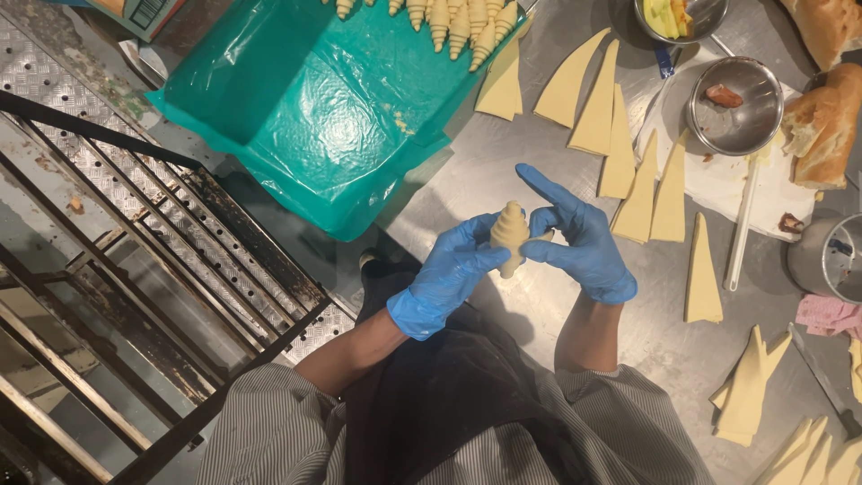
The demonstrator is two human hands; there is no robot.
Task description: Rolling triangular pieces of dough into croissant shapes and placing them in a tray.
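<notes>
Dough roll [510,235], rolled into a ridged croissant shape, sits upright between both gloved hands above the counter [503,180]. Left hand [446,277] pinches its lower end, right hand [579,242] clasps the upper side with the index finger stretched free; both grips closed on it. Looks light, soft and easy to dent, probably a bit tacky, so best held gently at the thick middle, not by the thin tips. Flat dough triangles [620,144] lie spread on the counter, more finished rolls [453,20] on the green plastic sheet [332,108]. Metal bowl [734,106] contents hard to make out. Roll's far side is hidden by fingers; the row of rolls and the bread [822,121] are cut off at the edges.
</notes>
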